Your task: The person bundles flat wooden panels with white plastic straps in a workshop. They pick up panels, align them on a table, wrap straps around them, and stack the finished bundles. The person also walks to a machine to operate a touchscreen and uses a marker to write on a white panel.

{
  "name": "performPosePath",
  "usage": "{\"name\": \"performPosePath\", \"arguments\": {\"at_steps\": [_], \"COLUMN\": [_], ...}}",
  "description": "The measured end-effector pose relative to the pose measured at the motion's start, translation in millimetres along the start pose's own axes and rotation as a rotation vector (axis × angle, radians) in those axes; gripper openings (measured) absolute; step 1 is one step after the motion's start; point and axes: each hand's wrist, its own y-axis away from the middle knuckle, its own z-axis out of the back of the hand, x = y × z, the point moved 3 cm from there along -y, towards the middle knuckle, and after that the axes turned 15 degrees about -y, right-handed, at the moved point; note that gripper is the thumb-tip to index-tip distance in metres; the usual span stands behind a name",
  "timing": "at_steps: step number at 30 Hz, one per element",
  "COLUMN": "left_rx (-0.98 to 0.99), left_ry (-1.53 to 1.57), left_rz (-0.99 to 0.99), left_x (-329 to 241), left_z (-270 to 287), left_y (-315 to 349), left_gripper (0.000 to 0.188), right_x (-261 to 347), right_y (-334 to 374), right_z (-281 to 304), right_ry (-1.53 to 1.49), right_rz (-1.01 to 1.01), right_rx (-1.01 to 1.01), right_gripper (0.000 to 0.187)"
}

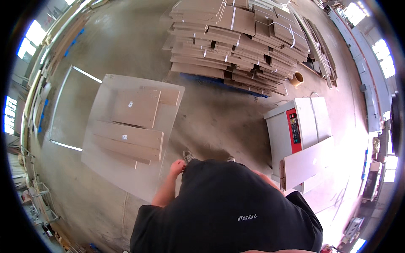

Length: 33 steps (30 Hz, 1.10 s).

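Note:
My left hand hangs beside my left thigh with its fingers curled in, and no object shows in it. To its left lies a large pale sheet with flat brown panels on it. The nearer panel has a small white label and overlaps narrower strips at its near edge. Behind it rests another labelled panel, next to a shorter piece. On my right only part of the forearm shows; my shirt hides the right hand.
Ahead, a tall stack of strapped brown panels sits on a blue pallet. At right stands a white machine cabinet with a red control strip; a pale panel leans by it. A round tan container stands beyond.

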Motion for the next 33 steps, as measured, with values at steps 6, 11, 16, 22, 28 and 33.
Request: {"name": "performPosePath", "arguments": {"at_steps": [6, 11, 16, 22, 28, 33], "left_rx": [0.030, -0.125, -0.322, -0.340, -0.401, -0.521], "left_ry": [0.290, 0.192, 0.514, 0.607, 1.047, 1.154], "left_rz": [0.159, 0.130, 0.423, 0.554, 0.485, 0.514], "left_x": [141, 223, 193, 220, 199, 184], "left_z": [64, 97, 145, 153, 152, 156], "left_y": [-60, -101, -86, -135, -192, -197], "left_gripper": [0.026, 0.022, 0.028, 0.054, 0.086, 0.104], "right_x": [28, 73, 81, 111, 131, 155], "right_y": [35, 40, 7, -48, -11, -6], "right_z": [-36, -70, -109, -96, -171, -189], "right_ry": [0.389, 0.717, 0.918, 1.060, 1.059, 1.145], "right_rz": [-0.004, -0.013, 0.033, 0.196, -0.028, -0.049], "right_rx": [-0.108, -0.126, -0.122, -0.032, -0.252, -0.281], "right_gripper": [0.060, 0.060, 0.059, 0.059, 0.055, 0.055]}}
